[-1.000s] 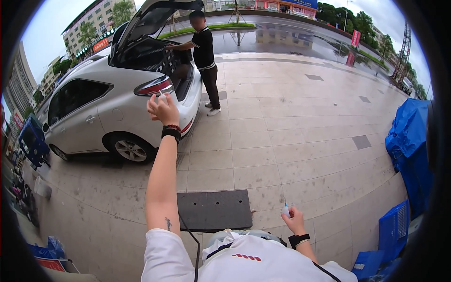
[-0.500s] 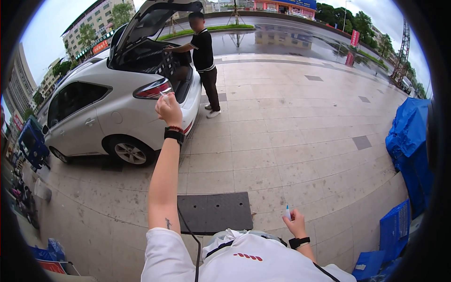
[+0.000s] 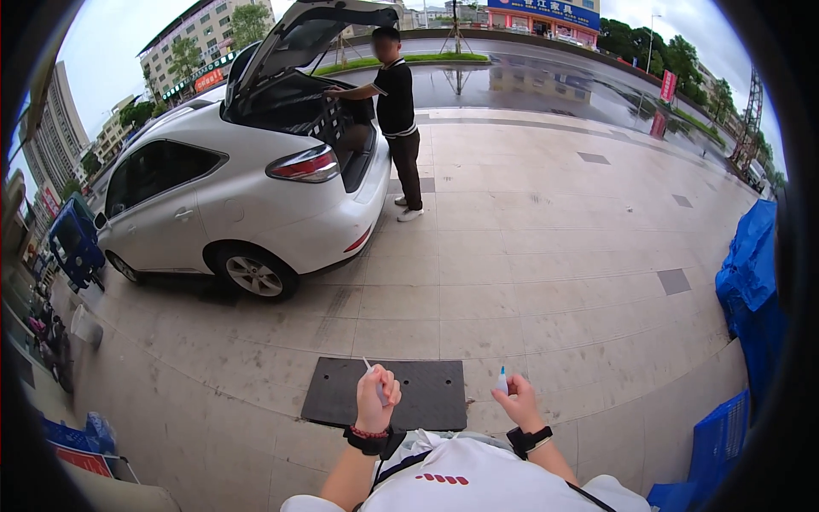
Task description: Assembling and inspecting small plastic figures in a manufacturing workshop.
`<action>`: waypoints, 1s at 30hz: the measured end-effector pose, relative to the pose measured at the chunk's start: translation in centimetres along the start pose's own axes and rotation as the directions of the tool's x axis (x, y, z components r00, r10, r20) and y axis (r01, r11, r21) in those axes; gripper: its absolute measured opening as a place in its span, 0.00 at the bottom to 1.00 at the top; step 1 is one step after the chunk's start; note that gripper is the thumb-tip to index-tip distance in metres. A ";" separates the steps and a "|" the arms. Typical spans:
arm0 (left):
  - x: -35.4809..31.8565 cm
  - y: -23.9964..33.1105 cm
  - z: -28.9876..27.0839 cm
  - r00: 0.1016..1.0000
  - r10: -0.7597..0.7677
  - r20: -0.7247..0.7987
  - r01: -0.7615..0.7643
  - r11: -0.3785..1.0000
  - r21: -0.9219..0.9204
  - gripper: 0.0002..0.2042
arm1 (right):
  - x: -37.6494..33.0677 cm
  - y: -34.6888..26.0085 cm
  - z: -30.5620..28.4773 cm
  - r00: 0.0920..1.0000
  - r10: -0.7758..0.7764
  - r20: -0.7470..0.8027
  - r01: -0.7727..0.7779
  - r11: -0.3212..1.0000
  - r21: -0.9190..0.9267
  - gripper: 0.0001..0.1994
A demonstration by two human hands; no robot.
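Note:
My left hand point(image 3: 375, 406) is closed in front of my chest, over a dark ramp mat. Out of its top sticks a thin white rod point(image 3: 368, 365), and the rest of what it grips is mostly hidden by the fingers. To its right, my right hand point(image 3: 521, 404) pinches a small white bottle with a pointed blue tip point(image 3: 502, 381), held upright. Both hands are apart from each other. Beyond them stands a white car point(image 3: 281, 224), its tailgate raised. At the open boot a person in a black shirt point(image 3: 396, 101) reaches one arm inside.
The dark ramp mat point(image 3: 426, 394) lies on the tiled pavement just past my body. Blue crates point(image 3: 719, 437) and a blue tarpaulin-covered pile point(image 3: 747, 256) line the right side. A white bucket point(image 3: 87, 327) and a blue vehicle point(image 3: 77, 241) are at the left.
My left hand has come back from near the car's tail light, down to chest height, still holding its thing. The right hand with the bottle has shifted slightly left. The view has shifted a little.

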State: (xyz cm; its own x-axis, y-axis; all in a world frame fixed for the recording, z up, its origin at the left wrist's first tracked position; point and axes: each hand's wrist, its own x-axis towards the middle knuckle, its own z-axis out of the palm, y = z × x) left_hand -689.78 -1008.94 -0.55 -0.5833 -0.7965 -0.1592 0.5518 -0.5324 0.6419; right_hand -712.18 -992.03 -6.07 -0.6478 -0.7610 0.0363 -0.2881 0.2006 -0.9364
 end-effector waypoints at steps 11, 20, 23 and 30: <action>-3.9 -0.2 -0.7 0.991 0.090 -0.097 -0.079 0.990 0.119 0.13 | 0.9 -5.2 4.2 0.964 -0.140 0.228 0.072 0.957 0.281 0.10; -4.7 -2.2 0.9 0.997 0.073 -0.021 -0.061 0.938 0.341 0.09 | -0.4 -7.0 5.7 0.906 -0.096 0.412 -0.151 0.836 0.527 0.08; -5.3 -2.3 1.0 0.998 0.041 0.040 -0.055 0.888 0.457 0.10 | -0.8 -7.5 6.2 0.888 -0.157 0.433 -0.110 0.841 0.530 0.07; -6.3 -2.1 1.0 0.999 0.032 0.021 -0.038 0.878 0.476 0.11 | -1.1 -8.4 6.7 0.866 -0.190 0.462 -0.016 0.914 0.406 0.10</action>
State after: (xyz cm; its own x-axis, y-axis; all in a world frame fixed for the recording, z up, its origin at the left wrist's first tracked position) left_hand -687.93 -1002.52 -0.14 -0.5776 -0.8070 -0.1229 0.2230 -0.3009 0.9272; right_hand -704.33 -997.00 -0.62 -0.1808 -0.9824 0.0478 0.0333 -0.0546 -0.9980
